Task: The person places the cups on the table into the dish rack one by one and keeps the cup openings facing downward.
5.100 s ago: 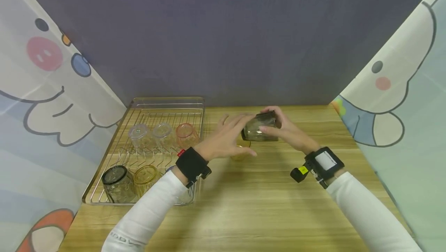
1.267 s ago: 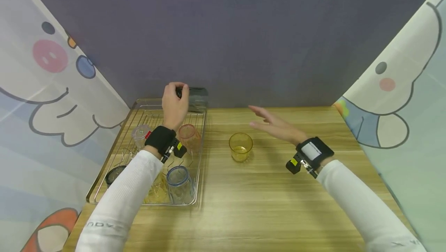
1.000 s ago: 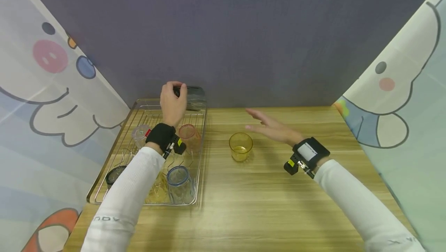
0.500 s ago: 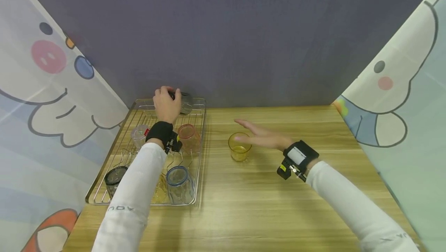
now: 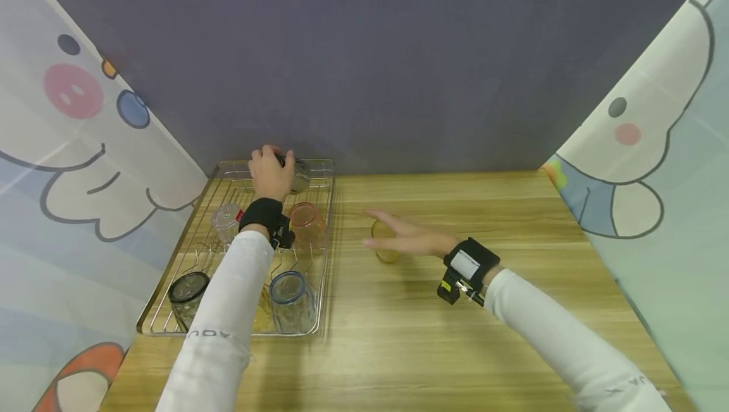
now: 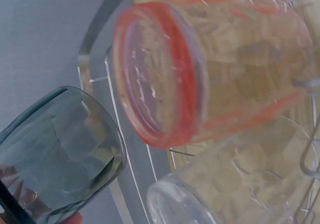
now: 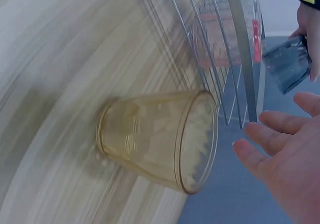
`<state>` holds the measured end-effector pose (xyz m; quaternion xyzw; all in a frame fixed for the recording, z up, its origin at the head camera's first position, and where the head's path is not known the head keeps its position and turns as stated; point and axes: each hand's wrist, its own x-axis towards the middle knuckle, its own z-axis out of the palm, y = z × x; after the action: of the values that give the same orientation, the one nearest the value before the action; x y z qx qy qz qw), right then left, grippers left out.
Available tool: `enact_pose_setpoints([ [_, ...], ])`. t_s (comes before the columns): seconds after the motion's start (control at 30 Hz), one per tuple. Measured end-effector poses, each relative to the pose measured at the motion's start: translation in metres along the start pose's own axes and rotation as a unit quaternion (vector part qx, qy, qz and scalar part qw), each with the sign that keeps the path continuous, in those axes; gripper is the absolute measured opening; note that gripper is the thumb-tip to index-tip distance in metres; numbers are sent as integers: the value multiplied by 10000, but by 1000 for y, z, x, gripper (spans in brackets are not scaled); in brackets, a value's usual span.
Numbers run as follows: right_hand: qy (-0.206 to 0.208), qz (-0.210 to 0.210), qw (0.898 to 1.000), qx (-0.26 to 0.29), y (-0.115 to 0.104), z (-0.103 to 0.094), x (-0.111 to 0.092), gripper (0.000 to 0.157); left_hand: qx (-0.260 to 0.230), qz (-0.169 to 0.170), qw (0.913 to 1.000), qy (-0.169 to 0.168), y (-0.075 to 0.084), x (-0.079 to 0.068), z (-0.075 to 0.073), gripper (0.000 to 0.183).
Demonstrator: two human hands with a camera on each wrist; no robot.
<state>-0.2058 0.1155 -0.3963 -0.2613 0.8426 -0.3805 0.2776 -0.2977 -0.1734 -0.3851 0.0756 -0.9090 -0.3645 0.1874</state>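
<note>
At the back of the wire rack (image 5: 332, 235), my left hand (image 5: 272, 173) grips a smoky grey glass (image 5: 300, 178) by its base end. The left wrist view shows this grey glass (image 6: 65, 154) tilted, its mouth pointing toward the rack. My right hand (image 5: 412, 237) is held with fingers extended beside a yellow glass (image 5: 386, 249), which it partly covers in the head view. In the right wrist view the yellow glass (image 7: 150, 139) stands upright on the table, and the fingers are apart from it.
Upside down in the rack stand a pink-rimmed glass (image 5: 307, 225), a clear glass (image 5: 226, 222), a dark glass (image 5: 188, 298) and a blue-rimmed glass (image 5: 293, 304). Another yellow glass (image 5: 262, 314) is mostly behind the left sleeve. A grey wall (image 5: 376, 64) rises behind the table (image 5: 433, 336).
The grey glass passed from the right hand to the left, which carried it over the rack's back and lowered it. The right hand has come left and down to the yellow glass.
</note>
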Motion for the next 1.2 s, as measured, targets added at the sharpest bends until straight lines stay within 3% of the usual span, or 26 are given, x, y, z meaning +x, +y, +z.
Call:
enact_pose_setpoints([
  [0.83,-168,-45,9998,78,-4,12,-6,82,791,68,9948,-632,-22,-8,9,46],
  [1.2,-240,-76,9994,235,-1,14,-7,79,953,182,9887,-1139,-30,-11,14,46],
])
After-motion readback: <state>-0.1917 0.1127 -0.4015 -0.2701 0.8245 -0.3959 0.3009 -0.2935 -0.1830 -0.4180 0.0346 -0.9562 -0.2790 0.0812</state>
